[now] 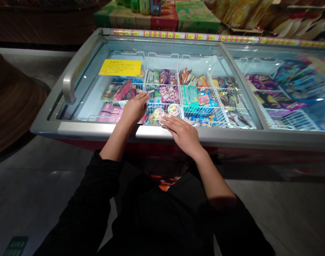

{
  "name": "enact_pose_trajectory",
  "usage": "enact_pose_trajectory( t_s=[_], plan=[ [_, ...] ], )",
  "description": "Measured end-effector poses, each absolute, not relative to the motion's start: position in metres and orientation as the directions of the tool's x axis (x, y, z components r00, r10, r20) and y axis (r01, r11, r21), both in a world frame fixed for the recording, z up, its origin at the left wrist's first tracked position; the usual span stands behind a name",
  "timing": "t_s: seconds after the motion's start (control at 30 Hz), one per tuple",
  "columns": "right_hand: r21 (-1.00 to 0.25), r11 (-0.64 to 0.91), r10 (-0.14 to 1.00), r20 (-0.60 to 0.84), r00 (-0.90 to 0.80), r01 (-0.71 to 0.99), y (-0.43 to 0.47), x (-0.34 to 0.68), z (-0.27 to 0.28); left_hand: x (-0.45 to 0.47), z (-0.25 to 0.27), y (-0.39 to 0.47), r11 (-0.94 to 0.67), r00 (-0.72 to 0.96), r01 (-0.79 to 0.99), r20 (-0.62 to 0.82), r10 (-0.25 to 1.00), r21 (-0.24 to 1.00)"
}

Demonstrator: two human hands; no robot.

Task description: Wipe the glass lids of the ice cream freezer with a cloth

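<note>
A chest freezer (pixel 154 132) with a glass sliding lid (pixel 87 85) stretches across in front of me. My left hand (pixel 135 107) lies over the lid near the front, its fingers extended to the right and held side by side. A small pale patch shows at its fingertips, too blurred to name. At the front rim, my right hand (pixel 184 133) lies palm down with its fingers pointing left. Beneath its fingers a whitish crumpled piece, seemingly a cloth (pixel 189 121), peeks out; most of it is hidden by the hand.
Wire baskets (pixel 182 103) inside hold packaged ice creams and round cups (pixel 174 109). A yellow notice (pixel 120 67) is on the glass. A metal handle (pixel 69 90) rises at the left. Cartons (pixel 196 16) stand behind. A brown rounded object (pixel 13 99) is at the left.
</note>
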State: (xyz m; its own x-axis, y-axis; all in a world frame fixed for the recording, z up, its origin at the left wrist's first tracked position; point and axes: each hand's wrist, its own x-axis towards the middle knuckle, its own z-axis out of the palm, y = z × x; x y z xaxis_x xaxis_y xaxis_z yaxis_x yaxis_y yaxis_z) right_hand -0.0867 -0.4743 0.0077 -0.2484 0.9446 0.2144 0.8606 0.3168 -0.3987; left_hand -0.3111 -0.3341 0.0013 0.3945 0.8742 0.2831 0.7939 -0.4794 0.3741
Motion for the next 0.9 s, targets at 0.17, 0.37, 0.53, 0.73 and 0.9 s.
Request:
enact_pose_trajectory(
  t_s=[0.17,0.37,0.53,0.73,0.9],
  plan=[
    [-0.389,0.425,0.902,0.256,-0.347,0.817,-0.491,-0.089,0.004,-0.314,0.010,-0.368,-0.544,0.486,0.788,0.251,0.837,0.287],
    [-0.322,0.343,0.905,0.365,-0.219,0.882,-0.513,-0.066,-0.004,-0.323,-0.010,-0.420,-0.550,0.452,0.782,0.342,0.824,0.291],
    [-0.319,0.348,0.871,0.458,-0.178,0.881,-0.494,-0.120,-0.018,-0.321,-0.022,-0.427,-0.500,0.349,0.802,0.423,0.836,0.327],
    [-0.286,0.512,0.815,0.460,-0.353,0.810,-0.512,-0.123,-0.017,-0.323,-0.022,-0.426,-0.530,0.382,0.796,0.436,0.815,0.293],
    [-0.269,0.411,0.853,0.452,-0.263,0.871,-0.522,-0.079,-0.012,-0.323,-0.023,-0.429,-0.522,0.363,0.793,0.445,0.819,0.314]
  ],
)
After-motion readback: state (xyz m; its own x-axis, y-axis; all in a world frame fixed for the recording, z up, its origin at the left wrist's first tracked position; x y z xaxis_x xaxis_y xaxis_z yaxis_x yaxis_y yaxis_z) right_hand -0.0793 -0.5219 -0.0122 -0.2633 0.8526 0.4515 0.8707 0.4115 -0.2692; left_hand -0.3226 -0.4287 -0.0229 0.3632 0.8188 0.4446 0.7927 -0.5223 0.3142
